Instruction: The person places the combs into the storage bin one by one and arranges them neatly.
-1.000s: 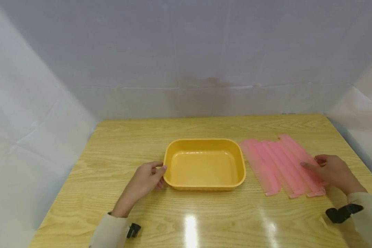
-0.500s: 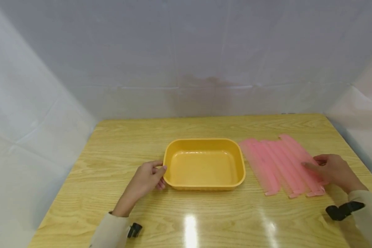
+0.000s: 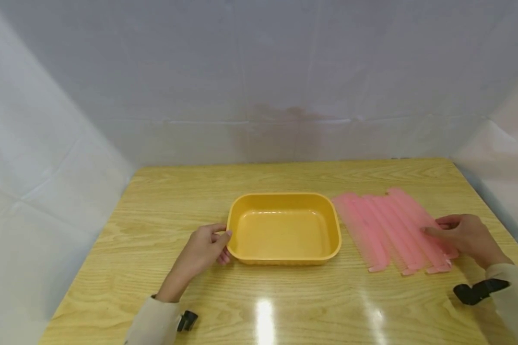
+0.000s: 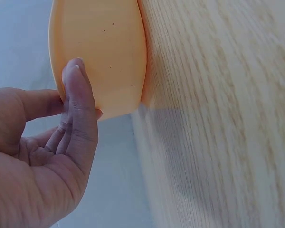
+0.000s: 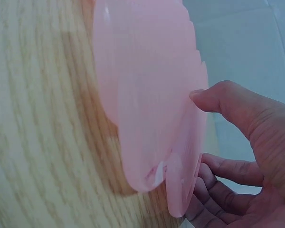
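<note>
A yellow rectangular plastic basin [image 3: 285, 235] stands mid-table with nothing inside. My left hand [image 3: 204, 248] pinches its left rim, and in the left wrist view the fingers lie against the basin's wall [image 4: 116, 61]. To the basin's right, several long translucent pink strips [image 3: 384, 230] lie overlapped and slanting, with fine comb-like edges. The right hand [image 3: 468, 239] holds the rightmost strip by its side. In the right wrist view, the thumb presses the pink strip [image 5: 185, 128] from above while the other fingers are at its far edge, partly hidden.
A wooden table [image 3: 164, 201] bears everything. White sheeting [image 3: 259, 81] rises behind it and on both sides. Black wrist straps [image 3: 479, 291] sit over the pale sleeves. Light glares on the tabletop near the front.
My right hand has shifted very slightly to the right, and the rightmost pink strip's edge spreads out a little with it. The left hand and the basin have barely moved.
</note>
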A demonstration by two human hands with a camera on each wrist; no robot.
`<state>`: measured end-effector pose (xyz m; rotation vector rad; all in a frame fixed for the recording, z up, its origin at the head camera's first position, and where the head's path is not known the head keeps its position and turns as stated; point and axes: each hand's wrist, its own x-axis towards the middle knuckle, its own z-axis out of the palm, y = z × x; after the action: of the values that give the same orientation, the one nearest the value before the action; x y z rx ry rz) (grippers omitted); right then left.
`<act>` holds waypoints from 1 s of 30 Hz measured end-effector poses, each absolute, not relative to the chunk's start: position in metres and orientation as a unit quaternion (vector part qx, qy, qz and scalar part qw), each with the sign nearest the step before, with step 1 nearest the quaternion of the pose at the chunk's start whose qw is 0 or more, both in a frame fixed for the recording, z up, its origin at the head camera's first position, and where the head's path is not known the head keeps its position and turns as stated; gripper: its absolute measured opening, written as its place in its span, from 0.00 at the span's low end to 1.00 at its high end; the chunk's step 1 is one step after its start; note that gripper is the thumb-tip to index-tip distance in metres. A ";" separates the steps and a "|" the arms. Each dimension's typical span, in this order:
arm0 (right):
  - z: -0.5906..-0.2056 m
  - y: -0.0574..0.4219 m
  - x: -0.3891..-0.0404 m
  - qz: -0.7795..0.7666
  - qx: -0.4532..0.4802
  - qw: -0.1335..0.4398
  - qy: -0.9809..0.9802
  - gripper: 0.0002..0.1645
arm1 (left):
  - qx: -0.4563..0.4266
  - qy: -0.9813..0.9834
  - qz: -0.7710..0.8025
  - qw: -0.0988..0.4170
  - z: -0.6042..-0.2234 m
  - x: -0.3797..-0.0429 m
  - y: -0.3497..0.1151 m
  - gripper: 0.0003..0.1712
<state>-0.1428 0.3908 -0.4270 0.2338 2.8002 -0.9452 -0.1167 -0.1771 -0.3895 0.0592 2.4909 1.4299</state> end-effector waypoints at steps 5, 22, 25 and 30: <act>-0.425 0.391 -0.142 -0.314 0.073 0.099 0.941 0.49 | 0.023 0.859 0.494 0.133 -0.390 -0.116 -0.178 0.25; -0.418 0.393 -0.146 -0.310 0.028 0.130 0.941 0.47 | 0.034 0.858 0.496 0.131 -0.391 -0.117 -0.180 0.25; -0.420 0.393 -0.145 -0.322 0.037 0.129 0.937 0.47 | 0.035 0.857 0.497 0.132 -0.391 -0.117 -0.180 0.25; -0.424 0.394 -0.142 -0.335 0.052 0.124 0.933 0.48 | 0.037 0.857 0.498 0.129 -0.392 -0.117 -0.178 0.25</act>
<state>-0.1424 0.3938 -0.4240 0.1515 2.7202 -0.9757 -0.1170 -0.1781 -0.3915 0.1081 2.4909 1.4485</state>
